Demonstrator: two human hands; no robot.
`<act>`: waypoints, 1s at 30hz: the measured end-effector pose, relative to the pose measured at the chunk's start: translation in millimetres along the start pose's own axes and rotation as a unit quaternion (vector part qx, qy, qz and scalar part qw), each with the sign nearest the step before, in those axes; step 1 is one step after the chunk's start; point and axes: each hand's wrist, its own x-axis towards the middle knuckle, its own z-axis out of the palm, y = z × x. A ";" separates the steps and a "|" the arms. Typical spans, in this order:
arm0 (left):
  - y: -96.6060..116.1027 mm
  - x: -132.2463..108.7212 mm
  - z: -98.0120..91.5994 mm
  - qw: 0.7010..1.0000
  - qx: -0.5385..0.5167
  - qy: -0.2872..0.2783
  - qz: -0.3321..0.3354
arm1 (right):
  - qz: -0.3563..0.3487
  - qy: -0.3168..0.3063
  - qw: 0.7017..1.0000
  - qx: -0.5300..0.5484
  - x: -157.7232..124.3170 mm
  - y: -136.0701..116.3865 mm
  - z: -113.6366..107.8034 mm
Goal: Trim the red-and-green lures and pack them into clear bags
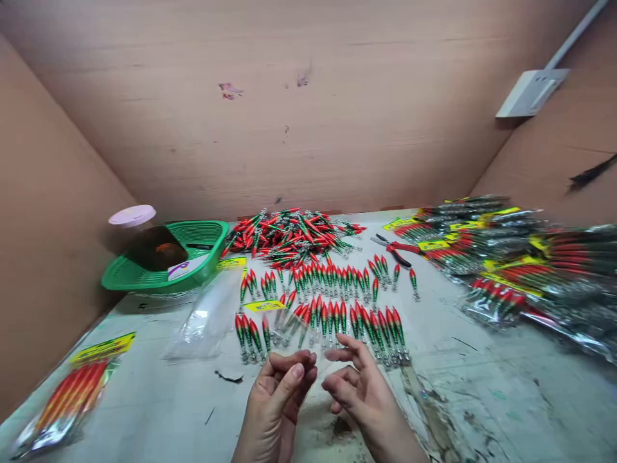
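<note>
My left hand (282, 402) is closed, thumb and fingers pinched together at the near edge of a clear plastic bag (295, 325) with a yellow header. Just to its right, my right hand (364, 399) has its fingers apart and curved, with nothing visible gripped. Through the film and beyond it show red-and-green fishing lures (332, 315), laid side by side in two rows. How far the bag reaches between my hands is hard to see.
Behind the rows lies a heap of loose lures (289, 235). Red-handled pliers (395, 249) sit near packed lure bags (501, 257) on the right. At left are a green basket (219, 247), clear empty bags (207, 318) and a packet of orange lures (74, 392). Walls enclose the table.
</note>
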 end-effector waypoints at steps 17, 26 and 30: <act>39.8 40.2 11.6 0.994 0.106 -0.019 -0.016 | -0.294 0.057 0.735 -0.608 21.4 -29.3 -137.5; 36.8 40.5 2.7 0.992 0.083 -0.058 -0.077 | -0.347 0.053 0.724 -0.594 9.3 -48.4 -149.1; 35.1 41.1 1.9 0.994 0.055 -0.051 -0.074 | -0.392 -0.021 0.757 -0.523 -22.7 -66.3 -115.0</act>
